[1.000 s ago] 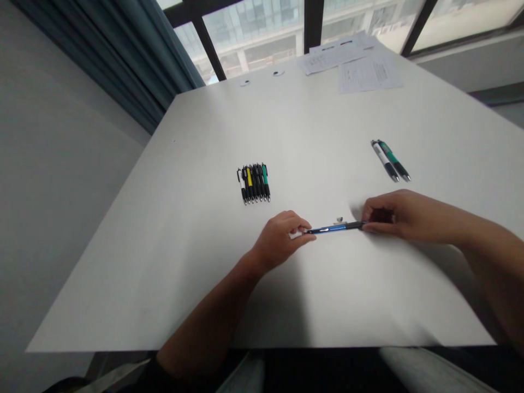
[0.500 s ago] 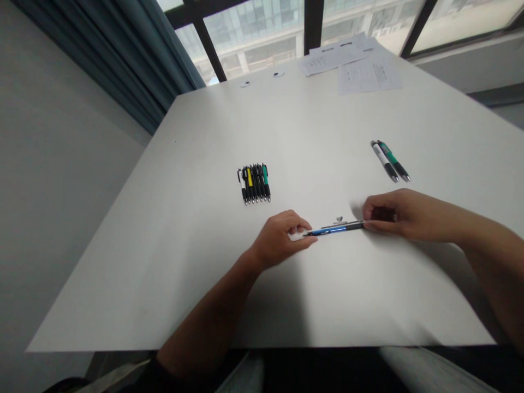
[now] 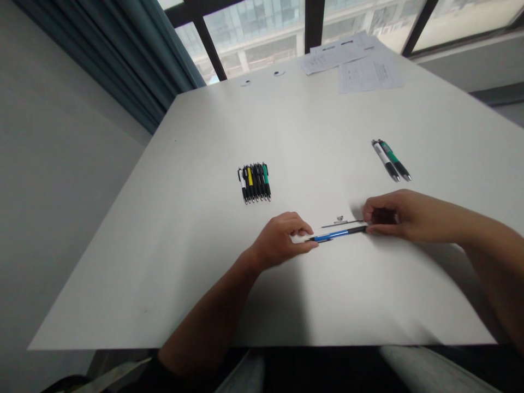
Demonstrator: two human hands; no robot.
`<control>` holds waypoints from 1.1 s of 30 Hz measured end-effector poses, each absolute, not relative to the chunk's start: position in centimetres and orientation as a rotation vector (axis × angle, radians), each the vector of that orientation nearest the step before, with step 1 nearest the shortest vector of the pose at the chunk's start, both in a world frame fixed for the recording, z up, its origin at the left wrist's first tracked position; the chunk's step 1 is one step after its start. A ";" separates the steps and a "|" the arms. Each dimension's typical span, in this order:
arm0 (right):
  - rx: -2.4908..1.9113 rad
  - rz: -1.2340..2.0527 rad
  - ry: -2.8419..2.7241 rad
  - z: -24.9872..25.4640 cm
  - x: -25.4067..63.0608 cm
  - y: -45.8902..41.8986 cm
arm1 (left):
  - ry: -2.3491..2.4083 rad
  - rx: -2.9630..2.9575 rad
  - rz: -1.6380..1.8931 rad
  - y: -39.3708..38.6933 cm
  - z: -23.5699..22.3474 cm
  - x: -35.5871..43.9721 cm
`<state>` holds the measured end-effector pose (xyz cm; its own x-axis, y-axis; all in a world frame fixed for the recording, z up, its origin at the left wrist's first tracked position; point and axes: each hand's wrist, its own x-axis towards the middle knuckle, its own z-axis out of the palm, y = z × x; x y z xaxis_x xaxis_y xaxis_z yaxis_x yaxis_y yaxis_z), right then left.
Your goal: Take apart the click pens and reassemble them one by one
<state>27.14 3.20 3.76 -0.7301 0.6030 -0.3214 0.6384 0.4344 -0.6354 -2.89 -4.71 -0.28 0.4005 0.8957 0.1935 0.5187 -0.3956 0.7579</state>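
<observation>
Blue pen [image 3: 338, 235] lies across the white table [image 3: 164, 262] between the two hands, its long axis running nearly side to side and rising slightly toward the right. Its black end sits at the right hand [image 3: 393, 218], whose thumb and fingers close together on it in a pinch. Its slim tip end reaches the left hand [image 3: 282, 238], where the fingers curl together at the tip; the pictures do not settle whether they grip it or only touch it. A pale scrap [image 3: 295, 237] shows under those fingertips, too small to name. Just above the barrel and almost parallel to it, a thin dark rod [image 3: 341, 223], perhaps an ink refill, runs to the right hand's fingertips, with a small metal part [image 3: 339, 218] just beside it. Farther up the table lie a tight row of pens [image 3: 254, 183], a pair of pens [image 3: 391, 160] and printed papers [image 3: 370, 73]
</observation>
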 end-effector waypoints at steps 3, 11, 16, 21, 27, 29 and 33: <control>1.134 -1.187 2.619 3.7 27.1 3.2 | 1.228 2.077 0.799 -4.7 -0.4 -2.8; 1.159 -1.211 2.608 3.9 26.9 3.1 | 1.293 2.032 0.850 -4.7 -0.4 -2.7; 1.205 -1.190 2.678 3.8 26.9 3.2 | 1.327 1.995 0.946 -4.5 -0.6 -2.6; 1.231 -1.034 2.836 3.6 27.1 3.4 | 1.310 2.038 0.953 -4.7 -0.7 -2.6; 1.059 -0.937 2.922 3.9 26.9 3.5 | 1.199 2.231 0.897 -5.1 -1.0 -2.4; 1.034 -0.948 2.936 3.8 26.9 3.5 | 1.191 2.322 0.860 -5.1 -1.2 -2.3; 0.932 -0.977 2.947 3.3 26.9 3.6 | 1.226 2.363 0.799 -4.9 -1.2 -2.1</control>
